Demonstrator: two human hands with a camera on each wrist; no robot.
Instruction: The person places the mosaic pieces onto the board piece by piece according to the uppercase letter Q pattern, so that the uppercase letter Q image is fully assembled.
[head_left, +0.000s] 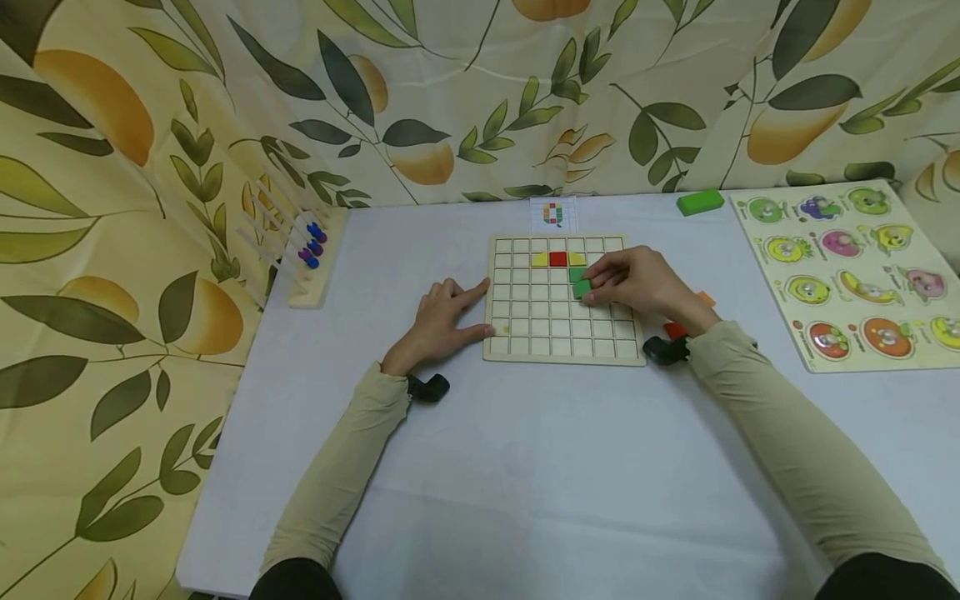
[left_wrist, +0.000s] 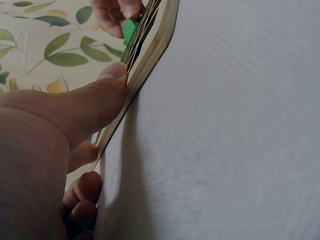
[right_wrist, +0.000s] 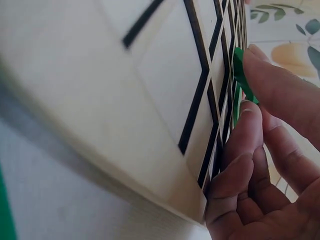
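A pale wooden grid board (head_left: pixel 525 348) lies on the table. Near its top sit a yellow tile (head_left: pixel 540 260), a red tile (head_left: pixel 558 259) and another yellow tile (head_left: pixel 576 259) in a row, with a green tile (head_left: pixel 577 273) below the right yellow one. My right hand (head_left: pixel 637 282) pinches a second green tile (right_wrist: pixel 241 75) between thumb and fingers, tilted close over the grid just beneath the first green one. At the board's left side, the extended thumb and index finger of my left hand (head_left: pixel 438 325) touch the edge, as the left wrist view (left_wrist: pixel 85 110) also shows.
A small pattern card (head_left: pixel 553 215) lies behind the board. Right of the board are a green block (head_left: pixel 701 202), orange (head_left: pixel 706 297) and red pieces (head_left: pixel 675 331) partly under my right wrist, and a fruit puzzle board (head_left: pixel 817 267). A beaded peg stand (head_left: pixel 318 267) stands at left.
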